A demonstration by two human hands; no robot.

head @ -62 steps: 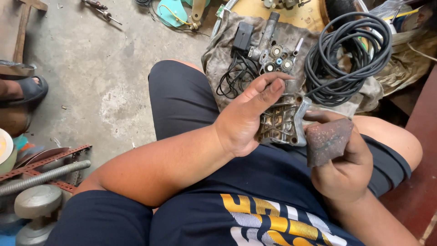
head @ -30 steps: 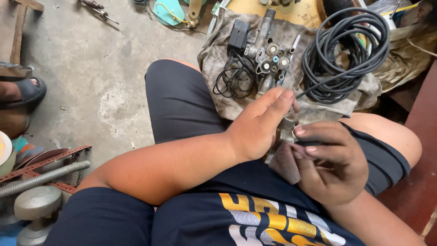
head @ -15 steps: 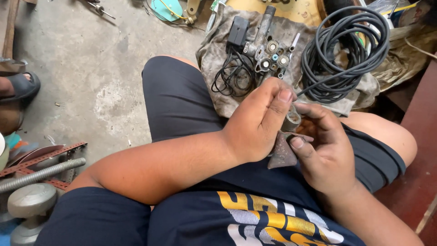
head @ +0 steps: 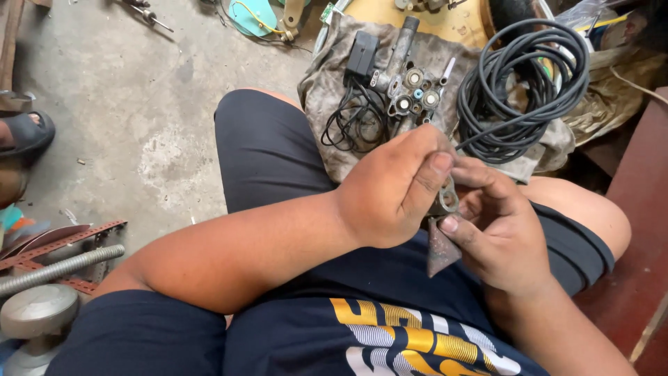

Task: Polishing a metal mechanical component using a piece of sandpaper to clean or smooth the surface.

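You sit on the concrete floor [head: 125,104]. Your left hand [head: 393,188] is closed in a narrow grip on a small grey metal part [head: 445,200] with a round hole, thumb pressed on its top edge. Your right hand [head: 504,233] pinches a rusty brown scrap of abrasive sheet [head: 440,249] between thumb and fingers, folded to a point that hangs below the part. Part and sheet touch, held between both hands above your lap.

Progress, judging from the frame: cleaning or rubbing of this one part looks underway, not finished. Its surface is mostly hidden by your fingers, so how clean it is cannot be told.

Ahead of your knees lies a dirty grey cloth [head: 327,90]. On it sits a metal valve body [head: 407,83] with several round ports, some fitted with rings, so the assembly looks taken apart and not yet put back. A black box with thin wires [head: 358,76] lies just beside it, and a coiled black cable [head: 529,83] rests at the cloth's right edge. A threaded rod [head: 62,268] lies on the floor, well apart.
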